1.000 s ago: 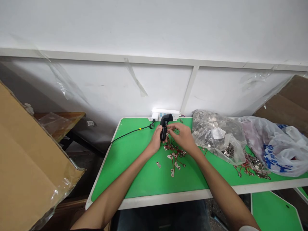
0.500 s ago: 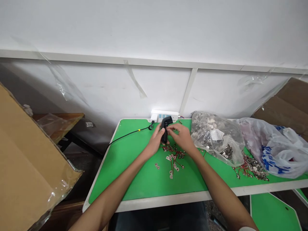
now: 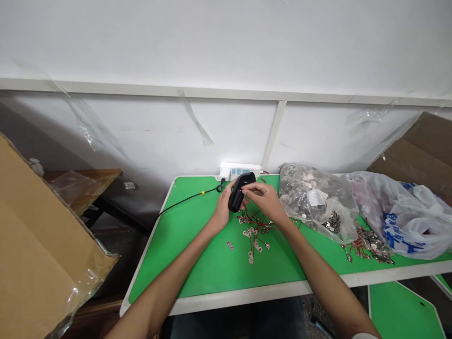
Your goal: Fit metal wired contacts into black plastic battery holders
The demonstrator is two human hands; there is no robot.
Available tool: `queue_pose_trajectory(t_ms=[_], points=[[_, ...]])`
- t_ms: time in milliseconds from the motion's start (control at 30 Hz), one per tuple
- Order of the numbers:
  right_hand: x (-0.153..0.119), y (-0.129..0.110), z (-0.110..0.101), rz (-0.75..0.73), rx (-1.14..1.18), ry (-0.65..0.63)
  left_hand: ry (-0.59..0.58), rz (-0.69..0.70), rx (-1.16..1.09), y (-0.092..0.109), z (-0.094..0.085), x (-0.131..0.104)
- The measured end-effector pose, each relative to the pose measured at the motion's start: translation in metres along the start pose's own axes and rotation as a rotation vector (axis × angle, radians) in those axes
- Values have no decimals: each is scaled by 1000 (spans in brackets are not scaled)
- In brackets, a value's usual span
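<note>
So the black shell [image 3: 236,200] is up in the left hand [image 3: 222,207], over the far part of the tabletop [image 3: 197,254], near the power strip [image 3: 254,166]. Left fingers are curled around it, holding on. The right hand [image 3: 267,200] has its thumb and fingertips bunched close at the shell's right edge; can't tell if they've got hold of anything tiny there.

What could go wrong: if the left grip is loose, I reckon a push from the right could twist the shell away or make those fingertips slip. Anything small dropped there would probably get lost among the wired clips [image 3: 250,257] below.

Hard to make out: the shell's dark face shows no detail, the right fingers cover part of its edge, and the left fingers behind it are mostly hidden.
</note>
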State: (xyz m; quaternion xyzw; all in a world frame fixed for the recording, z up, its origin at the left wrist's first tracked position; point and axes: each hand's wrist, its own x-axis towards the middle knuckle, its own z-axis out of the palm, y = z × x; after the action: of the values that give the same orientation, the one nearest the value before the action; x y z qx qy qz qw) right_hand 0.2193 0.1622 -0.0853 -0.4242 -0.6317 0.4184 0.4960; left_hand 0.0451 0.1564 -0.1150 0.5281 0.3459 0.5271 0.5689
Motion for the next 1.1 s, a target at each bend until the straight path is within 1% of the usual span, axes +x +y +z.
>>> queue_pose_trajectory(t_ms=[167, 300, 533, 833, 900, 1033, 1100], points=[[-5, -7, 3, -84, -110, 85, 38, -35, 6, 7, 3, -3], [-8, -10, 5, -85, -101, 113, 33, -41, -13, 7, 3, -1], [-8, -11, 7, -63, -62, 122, 79, -43, -52, -1, -2, 3], [-8, -7, 9, -65, -89, 112, 79, -53, -33, 2, 5, -2], [-9, -8, 9, -95, -135, 122, 91, -42, -25, 2, 6, -2], [-10, -10, 8, -229, -306, 141, 102, 2, -2, 4, 7, -3], [-11, -11, 8, -278, -349, 140, 107, 17, 3, 5, 7, -3]])
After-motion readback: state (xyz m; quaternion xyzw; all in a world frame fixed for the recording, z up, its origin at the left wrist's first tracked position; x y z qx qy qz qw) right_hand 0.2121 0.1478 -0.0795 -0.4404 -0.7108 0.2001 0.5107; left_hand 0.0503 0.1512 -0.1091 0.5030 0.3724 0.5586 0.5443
